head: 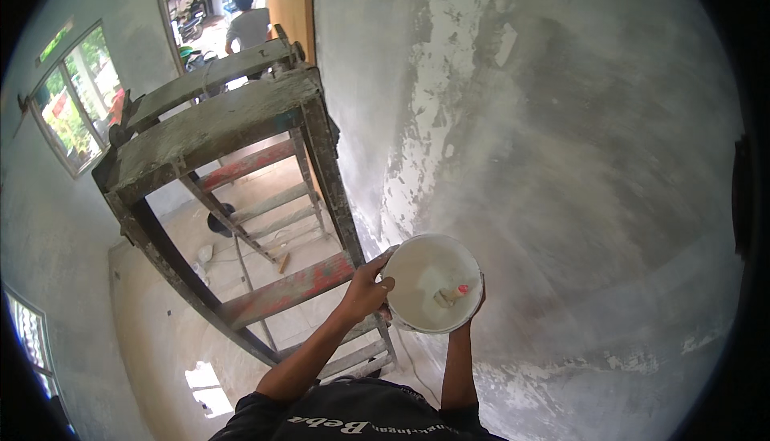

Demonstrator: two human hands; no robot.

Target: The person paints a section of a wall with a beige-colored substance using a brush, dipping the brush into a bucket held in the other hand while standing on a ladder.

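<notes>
A round white plastic bucket (430, 328) is held between my two hands, its opening tilted up towards me. Pale material coats its inside. In it lies a small whitish object with a red end (446, 296), too small to name surely. My left hand (374, 284) grips the bucket's left side, thumb at the rim, close to the stepladder's rail. On the far right side, my right hand (479, 299) supports the bucket and is mostly hidden behind it. Left of the bucket stands a worn wooden stepladder (210, 125) with spattered treads, some bearing red paint (289, 287).
A grey plastered wall (571, 200) with white patches rises at the right. Far below, the pale floor (150, 296) holds a dark bucket (221, 219) and a cable (415, 363). A person (249, 25) stands near the open doorway. Windows (78, 98) line the left wall.
</notes>
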